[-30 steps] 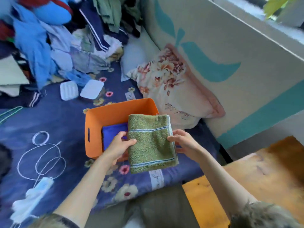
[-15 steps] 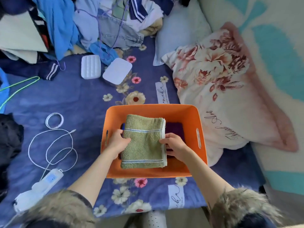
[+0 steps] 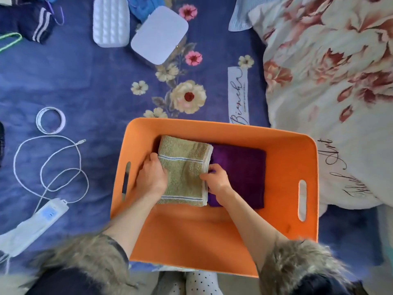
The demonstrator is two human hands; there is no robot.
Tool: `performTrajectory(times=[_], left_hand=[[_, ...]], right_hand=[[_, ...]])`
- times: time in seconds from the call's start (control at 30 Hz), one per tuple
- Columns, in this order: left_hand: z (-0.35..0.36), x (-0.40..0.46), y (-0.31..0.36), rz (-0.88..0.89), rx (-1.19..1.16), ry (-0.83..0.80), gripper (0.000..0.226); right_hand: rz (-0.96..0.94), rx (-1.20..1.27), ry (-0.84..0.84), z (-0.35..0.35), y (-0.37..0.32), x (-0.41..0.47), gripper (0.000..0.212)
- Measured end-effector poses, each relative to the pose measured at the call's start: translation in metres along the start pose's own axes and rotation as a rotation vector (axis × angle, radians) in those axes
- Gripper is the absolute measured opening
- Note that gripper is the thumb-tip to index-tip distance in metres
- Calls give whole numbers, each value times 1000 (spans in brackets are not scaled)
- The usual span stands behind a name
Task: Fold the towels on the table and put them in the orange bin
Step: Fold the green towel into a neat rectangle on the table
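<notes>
A folded olive-green towel (image 3: 184,170) with pale stripes lies inside the orange bin (image 3: 285,162), on its left side. Beside it on the right lies a folded purple towel (image 3: 242,171). My left hand (image 3: 152,177) grips the green towel's left edge, fingers curled under it. At the towel's right edge, my right hand (image 3: 217,180) pinches it where it meets the purple towel. Both forearms reach down into the bin.
The bin sits on a blue floral bedsheet (image 3: 85,86). A flowered pillow (image 3: 331,81) lies to the right. A white cable (image 3: 49,167), a charger block (image 3: 42,216), a tape ring (image 3: 50,120) and two white boxes (image 3: 136,28) lie to the left and behind.
Both hands have lowered the green towel from above the bin down onto its floor, left of the purple towel. The view has tipped to look straight down into the bin.
</notes>
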State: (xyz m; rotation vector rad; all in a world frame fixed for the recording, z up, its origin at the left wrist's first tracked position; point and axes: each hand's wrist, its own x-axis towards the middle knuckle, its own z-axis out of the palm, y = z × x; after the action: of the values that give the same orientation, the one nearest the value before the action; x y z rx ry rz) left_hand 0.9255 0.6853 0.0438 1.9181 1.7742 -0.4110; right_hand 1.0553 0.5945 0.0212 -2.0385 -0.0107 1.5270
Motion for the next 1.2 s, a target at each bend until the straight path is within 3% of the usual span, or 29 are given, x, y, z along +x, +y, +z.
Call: performTrajectory(times=[0.23,0.3,0.37,0.43,0.5,0.57,0.7,0.9,1.07,1.2], left_hand=[[11,-4,-2,85,-31,124,36],[14,-8,-6,268,34,173,53],[19,-11,-13,479,183,171,75],[23,-10,-20,576,363,92,98],[26,-1,-24,594,518,28,109],[26,12,-22,575,639,-12,115],[32,36,-15,506,753,-117,124],[39,41,-12,473,733,-181,118],[20,17,-12,493,610,-276,104],[-3,-28,-10,550,470,-327,90]], right_hand=[[-202,-319,148,2,5,5,26],[-428,-535,296,2,10,-4,31],[-754,-856,372,2,16,-10,52],[-944,-1137,257,2,22,-10,81],[-954,-1367,82,0,25,-4,101],[-891,-1481,10,-4,25,13,112],[-807,-1538,53,-7,17,43,121],[-815,-1553,35,-3,23,55,119],[-791,-1401,-21,-11,14,26,100],[-699,-1218,86,-27,13,-26,88]])
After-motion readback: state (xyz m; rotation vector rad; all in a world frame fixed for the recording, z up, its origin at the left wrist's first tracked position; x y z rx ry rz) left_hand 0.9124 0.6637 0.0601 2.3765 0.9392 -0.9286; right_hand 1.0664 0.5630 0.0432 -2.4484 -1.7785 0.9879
